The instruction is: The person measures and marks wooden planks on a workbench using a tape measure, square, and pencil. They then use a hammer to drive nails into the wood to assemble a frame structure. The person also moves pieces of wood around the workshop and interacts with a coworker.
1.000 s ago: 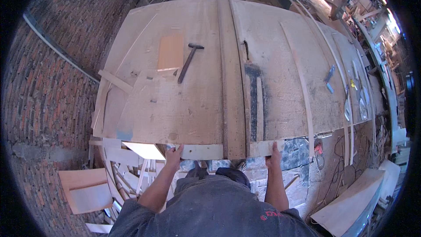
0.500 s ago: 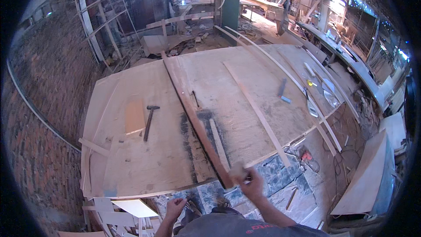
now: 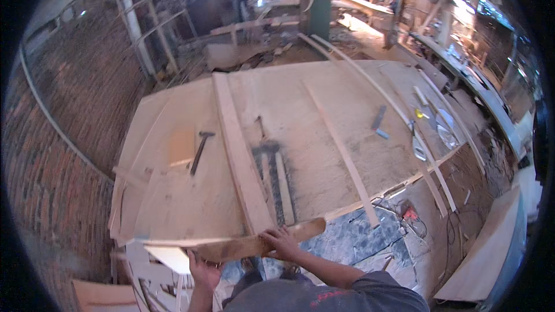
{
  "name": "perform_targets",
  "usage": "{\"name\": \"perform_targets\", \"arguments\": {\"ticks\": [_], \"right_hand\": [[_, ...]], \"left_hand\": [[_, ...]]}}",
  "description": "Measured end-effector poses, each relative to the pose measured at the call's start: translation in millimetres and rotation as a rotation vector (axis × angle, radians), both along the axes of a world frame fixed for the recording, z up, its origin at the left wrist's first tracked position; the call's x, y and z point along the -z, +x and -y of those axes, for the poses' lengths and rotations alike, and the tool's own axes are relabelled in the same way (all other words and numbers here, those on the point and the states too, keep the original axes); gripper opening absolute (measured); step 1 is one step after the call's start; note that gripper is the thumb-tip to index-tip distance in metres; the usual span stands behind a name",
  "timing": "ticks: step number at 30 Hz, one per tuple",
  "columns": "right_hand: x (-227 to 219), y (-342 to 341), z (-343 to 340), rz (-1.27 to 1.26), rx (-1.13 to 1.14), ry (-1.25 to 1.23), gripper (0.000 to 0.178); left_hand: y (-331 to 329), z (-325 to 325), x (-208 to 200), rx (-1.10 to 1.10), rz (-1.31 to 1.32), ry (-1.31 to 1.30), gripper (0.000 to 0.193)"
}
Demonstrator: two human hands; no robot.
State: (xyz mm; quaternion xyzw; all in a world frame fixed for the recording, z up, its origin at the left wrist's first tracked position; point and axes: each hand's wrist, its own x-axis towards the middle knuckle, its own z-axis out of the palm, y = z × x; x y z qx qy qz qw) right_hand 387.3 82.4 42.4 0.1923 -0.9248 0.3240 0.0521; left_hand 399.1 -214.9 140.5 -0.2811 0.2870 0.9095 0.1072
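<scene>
A short, flat wooden board (image 3: pixel 254 244) lies along the near edge of a big plywood worktable (image 3: pixel 324 110). My right hand (image 3: pixel 281 242) rests on top of it near its middle, fingers spread over the wood. My left hand (image 3: pixel 202 268) grips the same board from below at its left end. A long plank (image 3: pixel 240 159) runs up the table from just above my right hand. A hammer (image 3: pixel 200 151) lies left of that plank, beside a small square wooden block (image 3: pixel 181 147).
Thin wooden strips (image 3: pixel 342 153), a dark metal bar (image 3: pixel 272 173) and small tools (image 3: pixel 378 121) lie on the table. A brick wall (image 3: pixel 52 138) stands at the left. Offcuts (image 3: pixel 95 294) and boards (image 3: pixel 483 254) lie on the floor. People work at benches far back.
The view has tilted up toward the workshop. Both hands were at the table's near edge; now they hold a short board at that edge, the right hand on top.
</scene>
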Motion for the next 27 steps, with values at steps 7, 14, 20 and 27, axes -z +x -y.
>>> {"name": "perform_targets", "arguments": {"ticks": [7, 14, 20, 27], "right_hand": [[-7.4, -6.8, 33.3, -0.039, 0.046, 0.076, 0.074], [-6.4, -38.1, 81.4, 0.029, 0.014, 0.222, 0.075], [6.1, -76.4, 115.1, 0.102, 0.164, 0.292, 0.067], [-10.4, -85.7, 125.7, 0.220, 0.213, 0.327, 0.072]], "left_hand": [[-40.2, 104.7, 62.5, 1.195, 0.233, -1.243, 0.072], [-201.0, 143.3, 65.2, 0.627, -0.322, -1.726, 0.040], [-394.1, 109.1, 145.2, 0.569, -0.381, -1.902, 0.042], [-480.7, 52.0, 151.2, 0.746, -0.121, -1.985, 0.056]]}}
